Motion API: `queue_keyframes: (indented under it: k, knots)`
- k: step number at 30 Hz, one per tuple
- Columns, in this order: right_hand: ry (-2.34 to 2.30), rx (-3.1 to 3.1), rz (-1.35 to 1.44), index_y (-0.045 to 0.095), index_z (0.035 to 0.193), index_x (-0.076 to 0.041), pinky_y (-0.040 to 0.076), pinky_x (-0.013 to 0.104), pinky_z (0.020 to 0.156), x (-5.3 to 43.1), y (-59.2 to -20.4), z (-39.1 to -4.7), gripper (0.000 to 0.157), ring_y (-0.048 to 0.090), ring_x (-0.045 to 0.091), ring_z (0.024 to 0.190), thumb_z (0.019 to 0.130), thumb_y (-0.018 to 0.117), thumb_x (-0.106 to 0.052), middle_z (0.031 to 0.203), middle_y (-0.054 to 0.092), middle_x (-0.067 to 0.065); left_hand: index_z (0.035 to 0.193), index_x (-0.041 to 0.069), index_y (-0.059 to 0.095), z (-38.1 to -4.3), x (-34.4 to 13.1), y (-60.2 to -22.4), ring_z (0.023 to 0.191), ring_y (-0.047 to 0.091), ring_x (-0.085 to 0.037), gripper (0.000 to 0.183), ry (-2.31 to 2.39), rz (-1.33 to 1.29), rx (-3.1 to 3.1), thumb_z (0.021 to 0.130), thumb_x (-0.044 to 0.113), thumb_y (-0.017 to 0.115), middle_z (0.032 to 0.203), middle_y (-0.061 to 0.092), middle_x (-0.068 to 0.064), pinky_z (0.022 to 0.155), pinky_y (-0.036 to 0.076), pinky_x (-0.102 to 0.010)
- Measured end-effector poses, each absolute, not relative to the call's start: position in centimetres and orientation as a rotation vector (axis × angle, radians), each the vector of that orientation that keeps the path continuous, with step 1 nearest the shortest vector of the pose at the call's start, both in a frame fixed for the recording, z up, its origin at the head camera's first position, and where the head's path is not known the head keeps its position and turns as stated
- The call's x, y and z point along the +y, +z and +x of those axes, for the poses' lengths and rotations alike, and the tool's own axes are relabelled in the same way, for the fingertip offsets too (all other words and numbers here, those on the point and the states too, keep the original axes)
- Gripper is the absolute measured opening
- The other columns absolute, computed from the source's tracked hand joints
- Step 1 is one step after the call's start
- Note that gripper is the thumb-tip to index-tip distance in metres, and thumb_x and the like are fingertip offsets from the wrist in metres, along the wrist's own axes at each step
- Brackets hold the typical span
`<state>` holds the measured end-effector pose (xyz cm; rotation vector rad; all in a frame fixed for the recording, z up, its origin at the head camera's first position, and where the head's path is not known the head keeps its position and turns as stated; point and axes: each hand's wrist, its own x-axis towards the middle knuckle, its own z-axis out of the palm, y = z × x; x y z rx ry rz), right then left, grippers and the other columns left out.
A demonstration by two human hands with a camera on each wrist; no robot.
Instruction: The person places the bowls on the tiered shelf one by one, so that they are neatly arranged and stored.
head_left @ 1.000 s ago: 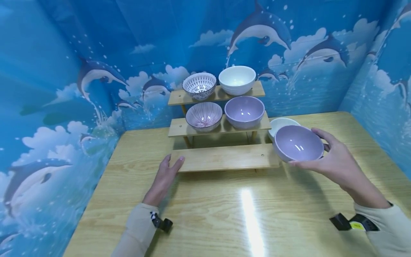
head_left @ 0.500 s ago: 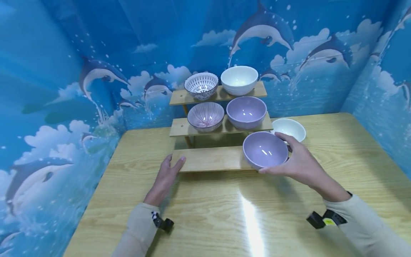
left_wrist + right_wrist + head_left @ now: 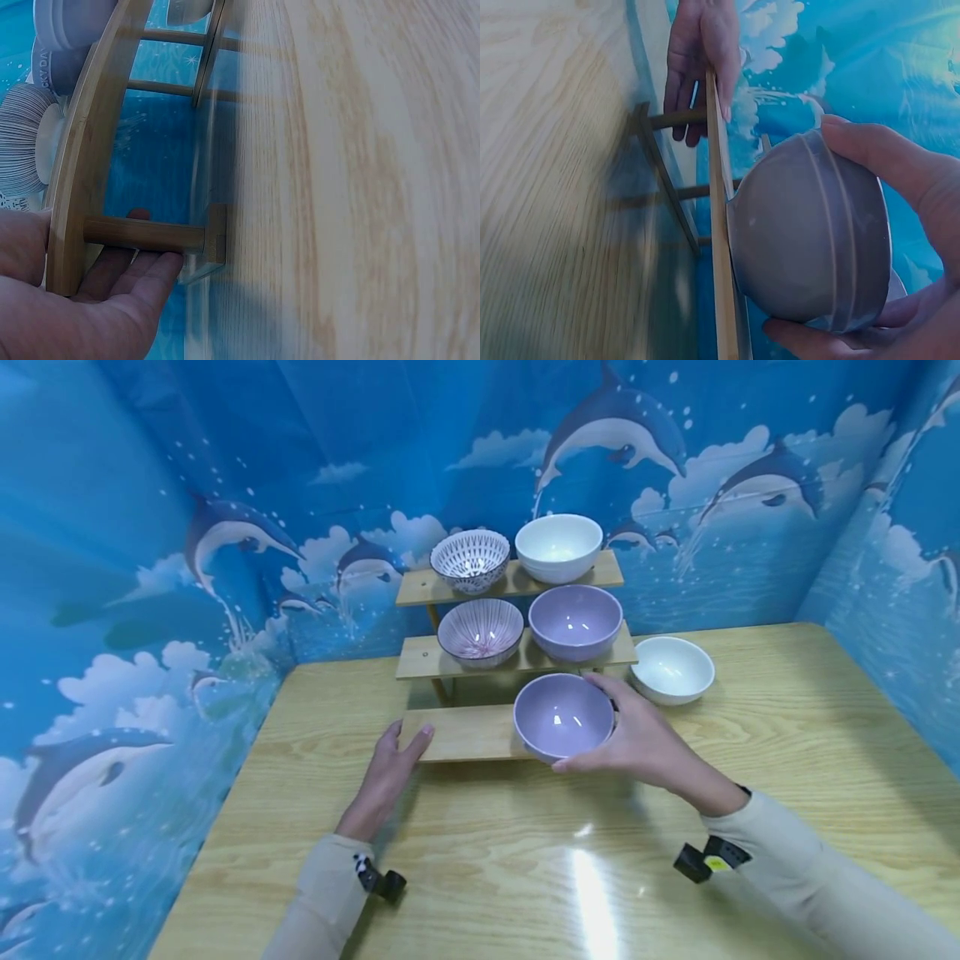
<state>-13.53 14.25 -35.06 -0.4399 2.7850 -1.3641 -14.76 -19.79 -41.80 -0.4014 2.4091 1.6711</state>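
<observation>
My right hand (image 3: 645, 735) grips a plain purple bowl (image 3: 558, 718) by its right side, thumb and fingers spread around the wall. The bowl is over the lowest tier of a three-tier wooden display rack (image 3: 465, 732); in the right wrist view its foot (image 3: 733, 217) lies against the board or very close to it. My left hand (image 3: 386, 768) holds the left end of that same tier, thumb on top. In the left wrist view the fingers (image 3: 142, 281) reach under the board beside a round leg (image 3: 142, 234).
On the middle tier sit a striped bowl (image 3: 480, 633) and another purple bowl (image 3: 575, 622). The top tier bears a patterned bowl (image 3: 470, 561) and a white bowl (image 3: 558, 548). A white bowl (image 3: 672, 670) stands on the table (image 3: 480, 877) right of the rack. Dolphin-print curtains (image 3: 337, 443) surround the table.
My right hand has carried the purple bowl leftward from beyond the rack's right end to over the lowest tier, uncovering the white bowl on the table. The left hand stays on the board.
</observation>
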Motion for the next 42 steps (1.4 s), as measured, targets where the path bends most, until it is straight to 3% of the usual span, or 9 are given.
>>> queue_keyframes:
  k: [23,35,42]
  knots:
    - [-1.520,2.660,-0.632,0.041,0.151,0.000,0.051,0.053,0.101,7.4,-35.2,-15.1,0.122,0.054,0.034,0.124,0.052,0.102,-0.037,0.145,0.049,0.020,0.162,0.002,0.010,-14.8,-19.9,-41.8,0.153,0.014,-0.038,0.096,1.696,-0.385,2.410,0.098,0.056,0.059,0.167,0.011,-0.020,0.123,0.021,-0.053]
    - [-1.538,2.641,-0.678,0.040,0.153,-0.003,0.050,0.052,0.102,6.2,-35.3,-15.3,0.122,0.054,0.032,0.125,0.054,0.101,-0.038,0.145,0.049,0.019,0.161,0.002,0.015,-14.9,-19.8,-41.8,0.154,0.012,-0.036,0.095,1.677,-0.391,2.432,0.097,0.057,0.059,0.167,0.015,-0.019,0.124,0.015,-0.055]
    - [-1.486,2.593,-0.640,0.031,0.157,-0.001,0.044,0.051,0.111,7.3,-34.8,-14.9,0.124,0.048,0.036,0.136,0.060,0.099,-0.039,0.157,0.035,0.022,0.161,0.001,0.013,-14.8,-19.9,-41.7,0.154,0.009,-0.037,0.099,1.669,-0.392,2.433,0.096,0.059,0.059,0.167,0.011,-0.020,0.124,0.014,-0.056]
